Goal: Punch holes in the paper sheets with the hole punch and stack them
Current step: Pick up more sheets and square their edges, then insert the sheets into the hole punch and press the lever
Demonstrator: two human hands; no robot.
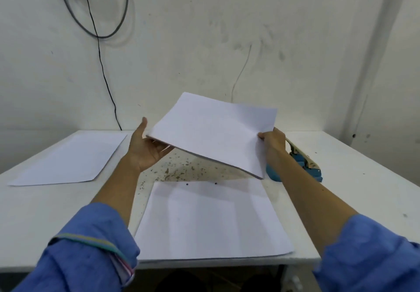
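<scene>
1. While the sheaf (213, 132) is held above the bench (341, 155), the right hand (273, 139) pinches its 3 o'clock edge, and the left hand (145, 148), palm up, fingers loosely bent, supports its 9 o'clock edge from beneath.
2. The punch (300, 164) lies on the bench at 3 o'clock, just behind the right wrist, its long axis running 11 to 5 o'clock.
3. The right hand is nearer the punch; judged next move: carry the sheaf's edge toward 3 o'clock.
4. A punched sheet (211, 219) lies at 6 o'clock; another sheet (72, 157) at 9 o'clock.
</scene>
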